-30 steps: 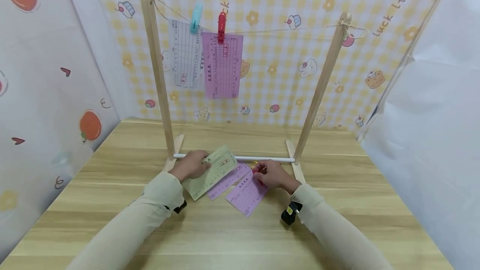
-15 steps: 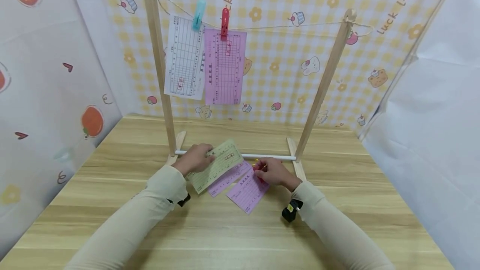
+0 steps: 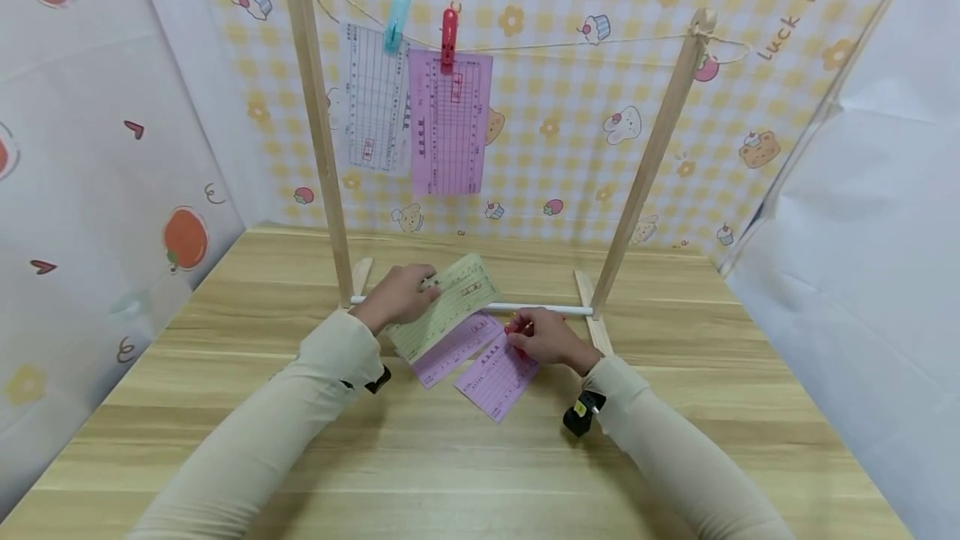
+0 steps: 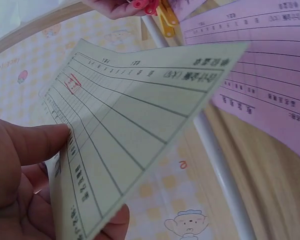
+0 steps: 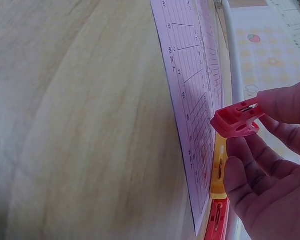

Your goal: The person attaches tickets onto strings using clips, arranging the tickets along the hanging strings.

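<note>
My left hand [image 3: 401, 294] pinches a pale green form sheet [image 3: 448, 304] by its left end and holds it lifted just above the rack's white bar; in the left wrist view the thumb lies on the green sheet [image 4: 125, 130]. My right hand [image 3: 542, 337] pinches a red clothespin [image 5: 237, 120] over a pink sheet [image 3: 497, 377] on the table. A yellow clothespin [image 5: 219, 170] and another red one [image 5: 216, 220] lie beside that hand. A second pink sheet [image 3: 453, 348] lies partly under the green one.
A wooden drying rack [image 3: 318, 132] with a string line stands at the back of the wooden table [image 3: 450, 457]. A white form hangs from a blue clothespin [image 3: 395, 19], a pink form from a red clothespin [image 3: 448, 27]. Paper walls close three sides.
My left hand has lifted the green sheet up and away toward the rack bar. My right hand stays over the pink sheet with the red clothespin.
</note>
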Action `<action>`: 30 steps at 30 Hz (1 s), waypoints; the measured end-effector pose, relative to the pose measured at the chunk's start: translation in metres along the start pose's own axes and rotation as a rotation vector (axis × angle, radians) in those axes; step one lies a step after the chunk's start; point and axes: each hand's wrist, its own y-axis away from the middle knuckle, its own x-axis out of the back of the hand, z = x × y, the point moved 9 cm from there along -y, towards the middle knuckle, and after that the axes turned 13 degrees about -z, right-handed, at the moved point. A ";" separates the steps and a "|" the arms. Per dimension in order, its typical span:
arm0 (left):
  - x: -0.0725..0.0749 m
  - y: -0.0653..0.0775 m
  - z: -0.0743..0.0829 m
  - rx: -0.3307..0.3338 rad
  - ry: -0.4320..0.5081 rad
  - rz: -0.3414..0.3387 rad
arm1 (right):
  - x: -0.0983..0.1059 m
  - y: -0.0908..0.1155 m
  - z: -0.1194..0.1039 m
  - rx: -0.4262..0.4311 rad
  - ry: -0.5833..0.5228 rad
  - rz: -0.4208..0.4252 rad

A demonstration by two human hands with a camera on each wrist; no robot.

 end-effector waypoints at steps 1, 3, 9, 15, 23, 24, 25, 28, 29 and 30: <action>0.001 0.000 0.002 -0.007 -0.002 0.002 | 0.001 0.000 -0.001 0.010 0.005 0.003; 0.004 0.000 0.006 -0.012 -0.004 0.008 | 0.001 -0.001 -0.002 0.025 0.020 0.009; 0.007 0.001 0.014 -0.014 0.027 0.010 | 0.001 -0.002 -0.001 0.029 0.041 0.016; 0.011 0.001 0.023 -0.033 0.052 0.013 | 0.003 -0.002 -0.001 -0.005 0.015 0.014; 0.019 0.002 0.033 -0.040 0.065 0.022 | 0.009 0.000 -0.011 0.073 0.011 0.009; 0.019 0.003 0.034 -0.041 0.071 0.021 | 0.009 0.001 -0.013 0.085 0.009 0.006; 0.020 0.003 0.035 -0.043 0.074 0.022 | 0.010 0.001 -0.013 0.094 0.006 0.002; 0.022 0.003 0.038 -0.052 0.064 0.031 | 0.009 0.001 -0.013 0.089 0.008 -0.012; 0.023 0.003 0.039 -0.055 0.064 0.035 | 0.009 0.001 -0.013 0.079 0.012 -0.014; 0.024 0.003 0.039 -0.057 0.059 0.042 | 0.009 0.000 -0.011 0.060 0.008 -0.017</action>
